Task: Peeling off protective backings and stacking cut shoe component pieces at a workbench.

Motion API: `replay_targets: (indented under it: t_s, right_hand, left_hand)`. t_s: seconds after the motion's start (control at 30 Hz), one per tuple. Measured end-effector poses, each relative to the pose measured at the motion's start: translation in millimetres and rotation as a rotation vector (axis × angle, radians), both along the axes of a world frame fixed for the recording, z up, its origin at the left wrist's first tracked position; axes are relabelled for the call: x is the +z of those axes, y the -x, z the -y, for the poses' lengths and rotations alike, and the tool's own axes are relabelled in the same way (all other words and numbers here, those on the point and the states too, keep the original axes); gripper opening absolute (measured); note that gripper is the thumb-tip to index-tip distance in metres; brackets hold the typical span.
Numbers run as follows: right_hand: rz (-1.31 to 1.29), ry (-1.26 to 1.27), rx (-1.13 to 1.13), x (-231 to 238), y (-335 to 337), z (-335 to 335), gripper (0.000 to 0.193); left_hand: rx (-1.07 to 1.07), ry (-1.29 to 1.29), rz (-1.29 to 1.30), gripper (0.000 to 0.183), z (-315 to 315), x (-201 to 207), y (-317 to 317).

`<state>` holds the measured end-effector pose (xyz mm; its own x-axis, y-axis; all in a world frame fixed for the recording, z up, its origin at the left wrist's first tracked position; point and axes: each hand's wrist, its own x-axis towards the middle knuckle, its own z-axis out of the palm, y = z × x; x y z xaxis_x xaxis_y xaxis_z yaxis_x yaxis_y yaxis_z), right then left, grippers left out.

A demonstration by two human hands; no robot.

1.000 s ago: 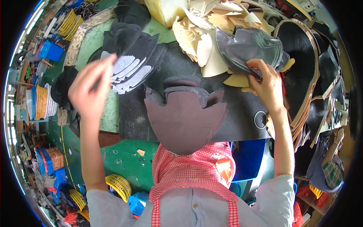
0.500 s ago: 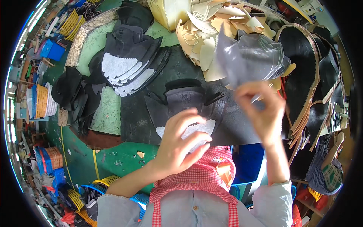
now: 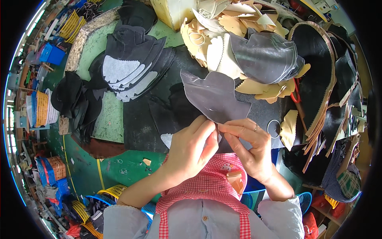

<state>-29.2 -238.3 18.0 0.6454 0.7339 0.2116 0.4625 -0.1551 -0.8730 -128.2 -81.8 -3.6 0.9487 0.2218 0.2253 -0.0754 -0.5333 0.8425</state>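
A dark grey leather piece with a curved, pointed outline hangs between my hands above the black work mat. The fingertips of my left hand pinch its near edge. Close beside them, the thumb and fingers of my right hand are closed on the same edge. Beneath the left hand lie black cut pieces with a white patch, partly covered by the hand and the leather. Beyond my right hand, a stack of shiny dark leather pieces rests on tan scraps.
Black pieces with white backing are fanned out at the left, with more black pieces at the table's left edge. Cream and tan cut-outs pile up at the back. Red-handled scissors and large zigzag-edged black sheets are at the right.
My right hand has come left and nearer from the dark leather stack, bringing one grey piece. My left hand has closed on that piece's edge too.
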Motion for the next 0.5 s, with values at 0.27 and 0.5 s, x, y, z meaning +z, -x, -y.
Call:
replay_targets:
  t_s: [0.27,0.5]
  right_hand:
    - [0.142,0.023,-0.007,6.9,0.6,-0.3,0.029]
    - [0.208,0.047,-0.029,10.1,3.8,-2.0,0.029]
  left_hand:
    - [-0.03,-0.09,0.059,0.016,-3.8,-3.1,-2.8]
    - [-0.055,-0.049,0.042,0.019,-0.9,-1.2,-0.6]
